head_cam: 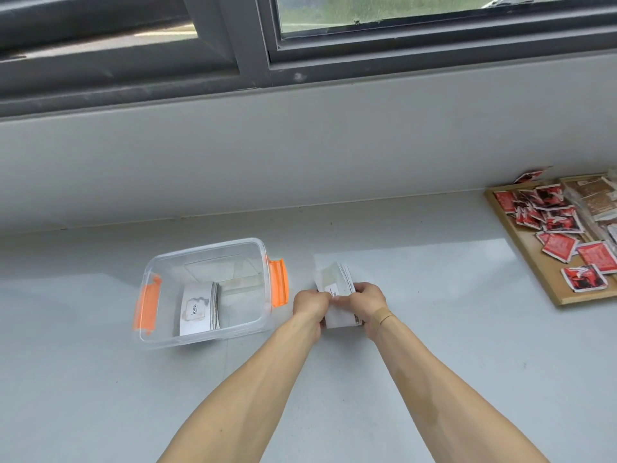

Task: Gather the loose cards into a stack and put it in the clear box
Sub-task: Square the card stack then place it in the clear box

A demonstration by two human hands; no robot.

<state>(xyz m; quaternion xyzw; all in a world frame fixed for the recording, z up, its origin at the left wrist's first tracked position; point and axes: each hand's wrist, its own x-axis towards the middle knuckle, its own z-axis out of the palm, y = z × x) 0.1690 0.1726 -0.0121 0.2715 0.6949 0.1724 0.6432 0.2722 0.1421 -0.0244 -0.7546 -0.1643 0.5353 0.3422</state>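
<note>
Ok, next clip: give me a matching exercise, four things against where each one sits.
Things:
1. held stack
2. "love" stack
3. red packets
4. orange latches

Places:
A. on the wooden tray, far right
B. inside the clear box
C. between the left hand and right hand, right of the box
D. on the box's two short ends

Pairs: 1-C, 2-B, 3-A, 4-D

The wooden tray of red sachets (537, 262) is cut off by the frame's right edge. At centre, the left hand (310, 304) and right hand (369, 300) cover the near part of the white card stack (335, 282); its print is too small to read. Both forearms leave the bottom edge.
</note>
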